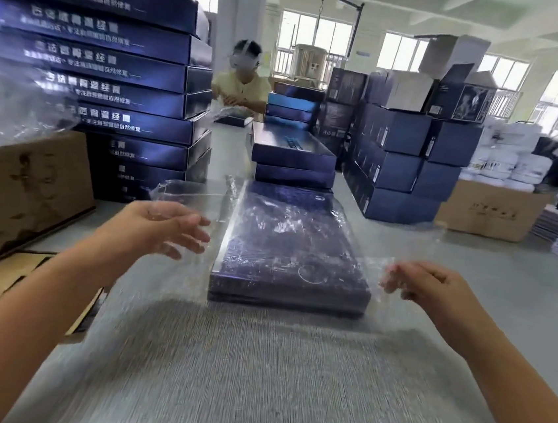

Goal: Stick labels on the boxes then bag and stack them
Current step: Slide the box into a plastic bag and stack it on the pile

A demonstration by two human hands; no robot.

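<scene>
Grey felt-like tabletop (270,382) runs away from the viewer through a bright warehouse room. At the centre, toward 12 o'clock from the wrists, lies 1 flat dark-blue gift box (293,257), flat on the table and already inside a clear plastic bag (189,195) whose slack film spills out at 9 o'clock and 3 o'clock of it.

The left hand (165,227) hovers at the box's 9 o'clock with fingers spread and nearly straight; film drapes across them, nothing clenched. The right hand (414,284), at 3 o'clock, has its fingers curled and seems to pinch the bag's loose edge, though motion blur softens this.

The box looks stiff, broad and moderately light; best taken by its 2 long sides, palms flat, since the film over it is likely slippery and thin enough to tear or slide if pulled alone.

Beyond it at 12 o'clock sit 2 unbagged boxes (293,157), stacked. At 10 o'clock rises a tall stack (113,70) of the same boxes. A brown carton (28,192) stands at 9 o'clock, its contents hidden, with loose clear bags (14,97) bunched above it. Blue cartons (397,155) are piled at 2 o'clock, and another person (242,87) works farther off at 12 o'clock.
</scene>
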